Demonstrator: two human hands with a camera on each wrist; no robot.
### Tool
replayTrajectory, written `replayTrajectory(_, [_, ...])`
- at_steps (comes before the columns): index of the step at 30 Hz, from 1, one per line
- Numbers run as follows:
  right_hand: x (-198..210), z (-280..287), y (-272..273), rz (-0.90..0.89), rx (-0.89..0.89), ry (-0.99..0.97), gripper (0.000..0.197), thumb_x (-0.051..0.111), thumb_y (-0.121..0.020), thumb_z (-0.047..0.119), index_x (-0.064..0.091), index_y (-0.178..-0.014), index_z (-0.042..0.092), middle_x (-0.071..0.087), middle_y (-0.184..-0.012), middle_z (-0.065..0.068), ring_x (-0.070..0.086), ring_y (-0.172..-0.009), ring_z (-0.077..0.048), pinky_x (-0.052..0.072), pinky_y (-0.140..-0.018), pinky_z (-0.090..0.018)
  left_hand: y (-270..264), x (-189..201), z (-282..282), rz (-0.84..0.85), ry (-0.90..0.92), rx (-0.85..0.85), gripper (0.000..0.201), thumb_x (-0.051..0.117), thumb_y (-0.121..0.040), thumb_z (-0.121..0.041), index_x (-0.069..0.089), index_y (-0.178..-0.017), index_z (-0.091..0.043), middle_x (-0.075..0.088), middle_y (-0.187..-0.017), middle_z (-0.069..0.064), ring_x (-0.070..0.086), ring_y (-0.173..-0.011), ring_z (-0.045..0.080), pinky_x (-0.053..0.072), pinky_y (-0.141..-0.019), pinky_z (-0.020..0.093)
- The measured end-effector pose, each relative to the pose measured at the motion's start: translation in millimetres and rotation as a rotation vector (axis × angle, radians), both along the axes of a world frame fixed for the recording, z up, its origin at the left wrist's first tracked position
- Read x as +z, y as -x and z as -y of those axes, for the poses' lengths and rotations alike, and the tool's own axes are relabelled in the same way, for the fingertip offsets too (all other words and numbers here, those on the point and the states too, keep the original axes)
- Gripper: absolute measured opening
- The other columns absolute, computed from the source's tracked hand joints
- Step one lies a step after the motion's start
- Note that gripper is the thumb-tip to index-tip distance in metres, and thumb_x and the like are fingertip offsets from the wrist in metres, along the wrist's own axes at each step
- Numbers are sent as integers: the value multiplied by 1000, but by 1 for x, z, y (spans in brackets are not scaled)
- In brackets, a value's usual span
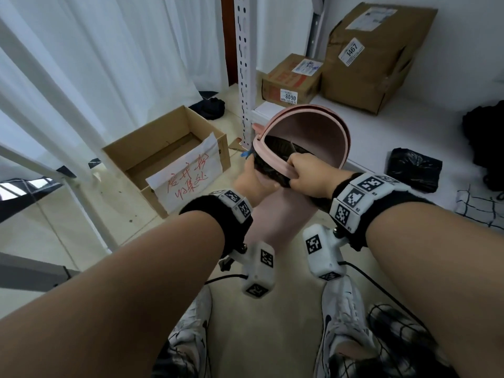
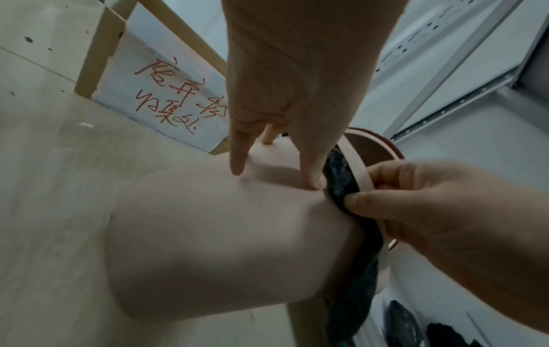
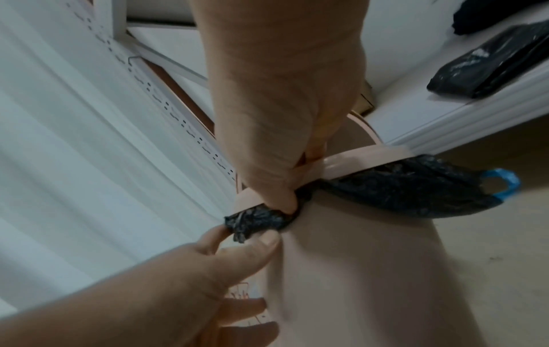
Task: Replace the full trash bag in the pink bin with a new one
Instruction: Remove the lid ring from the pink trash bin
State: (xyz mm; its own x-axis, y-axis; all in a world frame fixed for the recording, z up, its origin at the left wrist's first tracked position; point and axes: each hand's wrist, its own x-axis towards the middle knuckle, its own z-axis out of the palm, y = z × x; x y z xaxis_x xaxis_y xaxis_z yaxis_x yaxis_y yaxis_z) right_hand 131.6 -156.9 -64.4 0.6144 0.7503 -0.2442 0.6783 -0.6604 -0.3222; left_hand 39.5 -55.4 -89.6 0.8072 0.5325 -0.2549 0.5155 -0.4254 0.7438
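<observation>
The pink bin leans toward me off the floor, its lid swung open. A black trash bag lines it, its edge folded over the rim under a pink ring. A blue drawstring loop hangs out. My left hand grips the bin's wall just below the rim, thumb beside the bag's edge. My right hand curls over the ring and pinches the bag's edge beneath it. A folded black bag lies on the shelf.
An open cardboard box with a handwritten paper sign stands left of the bin. A perforated shelf upright rises behind it. Two taped cartons sit on the white shelf. White curtains hang at left.
</observation>
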Motion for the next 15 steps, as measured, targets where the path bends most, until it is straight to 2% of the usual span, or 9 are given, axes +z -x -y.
replayTrajectory(2, [0, -4, -5, 14, -1, 13, 30, 57, -86, 15, 50, -112, 1, 56, -116, -18, 54, -106, -32, 34, -76, -27, -5, 2, -4, 5, 24, -72, 76, 62, -89, -17, 14, -148, -10, 36, -147, 11, 36, -135, 26, 29, -99, 21])
replayTrajectory(3, [1, -6, -6, 20, -2, 13, 29, 57, -86, 15, 50, -111, 0, 56, -116, -18, 55, -105, -33, 34, -75, -27, -6, 3, -9, -6, 60, -76, 76, 63, -88, -16, 16, -148, -10, 39, -145, 12, 39, -134, 29, 34, -101, 26])
replayTrajectory(5, [2, -6, -9, 18, -5, 24, 26, 59, -86, 15, 52, -106, 0, 56, -110, -18, 55, -103, -33, 34, -73, -28, -10, 0, -14, -25, 110, -51, 77, 66, -86, -19, 21, -148, -14, 47, -141, 15, 48, -127, 33, 43, -99, 37])
replayTrajectory(7, [4, -4, -13, 6, -19, 42, 17, 61, -85, 17, 51, -89, 4, 52, -96, -15, 54, -92, -31, 33, -70, -28, -13, -1, -13, -47, 98, -75, 77, 66, -86, -24, 21, -149, -18, 42, -145, 13, 47, -129, 32, 46, -101, 41])
replayTrajectory(9, [5, 2, -17, 5, -51, 56, 27, 63, -84, 20, 43, -69, 10, 47, -81, -8, 48, -83, -26, 32, -68, -28, -18, 1, -10, -89, 24, -135, 81, 64, -87, -29, 15, -150, -19, 34, -151, 7, 41, -132, 31, 45, -103, 43])
replayTrajectory(10, [4, 6, -20, -1, -67, 55, 33, 64, -84, 21, 40, -64, 11, 44, -74, -5, 47, -81, -24, 31, -67, -28, -22, 0, -8, -106, -16, -161, 82, 64, -87, -32, 14, -151, -20, 33, -151, 6, 41, -132, 30, 45, -102, 43])
replayTrajectory(13, [2, 16, -22, -34, -84, -21, 30, 69, -81, 23, 46, -71, 6, 45, -73, -9, 46, -76, -23, 29, -60, -30, -26, -3, -8, -146, -52, -193, 84, 64, -86, -38, 12, -151, -24, 33, -151, 7, 44, -129, 31, 50, -96, 45])
replayTrajectory(15, [2, 19, -20, -55, -63, -82, 31, 72, -79, 27, 50, -79, 6, 46, -74, -8, 44, -71, -20, 28, -55, -31, -24, -6, -11, -156, 38, -173, 86, 66, -85, -36, 11, -151, -27, 30, -152, 8, 42, -130, 32, 52, -92, 50])
